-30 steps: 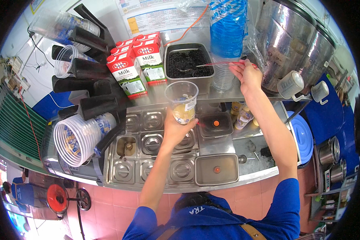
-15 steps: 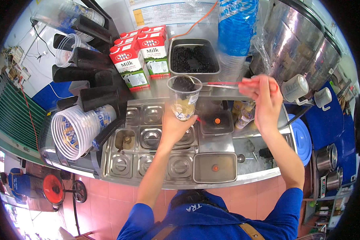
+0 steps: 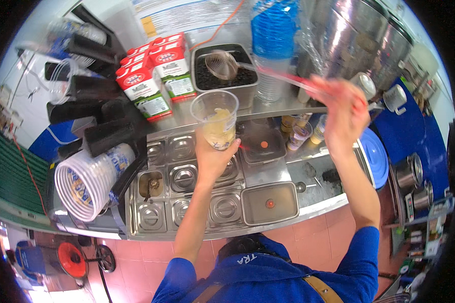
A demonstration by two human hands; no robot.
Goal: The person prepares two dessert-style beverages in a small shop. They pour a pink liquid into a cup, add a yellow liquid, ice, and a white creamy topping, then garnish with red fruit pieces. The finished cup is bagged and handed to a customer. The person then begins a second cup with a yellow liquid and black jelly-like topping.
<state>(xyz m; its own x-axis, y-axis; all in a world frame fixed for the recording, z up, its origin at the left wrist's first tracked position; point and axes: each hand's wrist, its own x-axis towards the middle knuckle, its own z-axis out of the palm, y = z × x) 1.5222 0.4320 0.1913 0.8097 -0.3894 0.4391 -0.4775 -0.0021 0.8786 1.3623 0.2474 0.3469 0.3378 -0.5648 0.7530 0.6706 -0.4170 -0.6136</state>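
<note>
My left hand (image 3: 215,160) is wrapped round the lower part of a clear plastic cup (image 3: 221,117) with a printed side, upright above the counter's metal lids. Its upper part looks see-through; what lies at the bottom is hidden by my fingers and the print. My right hand (image 3: 343,118), blurred, grips the red handle of a mesh skimmer (image 3: 222,65). The skimmer's bowl hangs over a metal tub (image 3: 246,95) of small black pieces (image 3: 206,78), just behind the cup. Whether the bowl carries anything cannot be made out.
Red-and-white milk cartons (image 3: 168,65) stand left of the tub, and a tall stack of cups (image 3: 273,43) in blue wrapping to its right. Black cup holders (image 3: 103,134) crowd the left side. Lidded steel pans (image 3: 183,178) fill the counter; large steel urns (image 3: 359,35) stand at the back right.
The skimmer, with dark pieces in it, was at the cup's mouth; it has since moved up and left, over the tub. The whole view has shifted slightly.
</note>
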